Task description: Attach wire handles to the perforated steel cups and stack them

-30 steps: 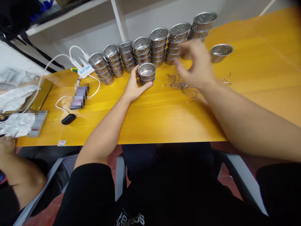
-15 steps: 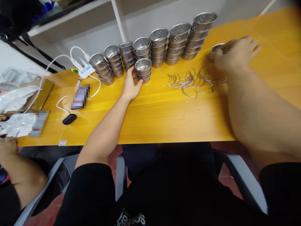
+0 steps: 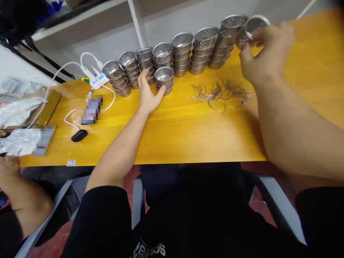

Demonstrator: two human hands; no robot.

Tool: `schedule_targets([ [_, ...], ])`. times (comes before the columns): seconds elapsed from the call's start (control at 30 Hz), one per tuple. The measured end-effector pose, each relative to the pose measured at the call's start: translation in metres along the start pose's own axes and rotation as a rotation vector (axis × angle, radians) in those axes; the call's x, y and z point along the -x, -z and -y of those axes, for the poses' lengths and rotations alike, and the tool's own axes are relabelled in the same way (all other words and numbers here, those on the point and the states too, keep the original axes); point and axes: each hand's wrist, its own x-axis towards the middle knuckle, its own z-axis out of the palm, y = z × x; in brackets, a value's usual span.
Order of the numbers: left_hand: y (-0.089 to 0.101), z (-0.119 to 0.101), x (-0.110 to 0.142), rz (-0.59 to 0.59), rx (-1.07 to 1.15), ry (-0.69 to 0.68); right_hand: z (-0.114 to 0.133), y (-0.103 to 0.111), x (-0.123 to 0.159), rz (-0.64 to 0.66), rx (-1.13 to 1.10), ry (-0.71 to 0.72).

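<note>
**A cup goes up**

Head view: the right hand [image 3: 268, 53] has picked up the metal cup [image 3: 255, 27] that stood on the table [image 3: 201, 139]. Its thumb and fingers pinch it, tipped, by the far-right stack [image 3: 221, 49]. The left hand [image 3: 149, 95] has spread its fingers wider beside the little stack [image 3: 164, 78].

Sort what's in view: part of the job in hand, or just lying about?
Job:
round perforated silver metal cup, in right hand
short stack of such cups, by left hand
taller stacks behind

Lying about:
thin curved metal wires, role unclear
white plastic power strip
black oval object
</note>
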Motion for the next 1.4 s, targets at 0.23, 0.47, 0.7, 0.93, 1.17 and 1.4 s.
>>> schedule_targets([
  [0.23, 0.005, -0.057, -0.002, -0.032, -0.025, -0.147, 0.072, 0.033, 0.045, -0.002, -0.327, 0.413],
  [0.47, 0.000, -0.085, 0.006, 0.149, -0.119, -0.265, 0.097, 0.009, 0.075, 0.237, -0.530, 0.699],
  [0.7, -0.004, -0.082, 0.006, 0.233, -0.168, -0.317, 0.111, 0.001, 0.095, 0.263, -0.611, 0.772],
  [0.93, -0.007, -0.103, 0.012, 0.302, -0.174, -0.406, 0.108, 0.010, 0.089, 0.238, -0.635, 0.664],
  [1.17, 0.000, -0.132, 0.015, 0.448, -0.156, -0.309, 0.113, 0.022, 0.084, 0.388, -0.539, 0.565],
  [1.4, -0.001, -0.134, 0.011, 0.385, -0.126, -0.231, 0.119, 0.035, 0.084, 0.365, -0.540, 0.498],
])
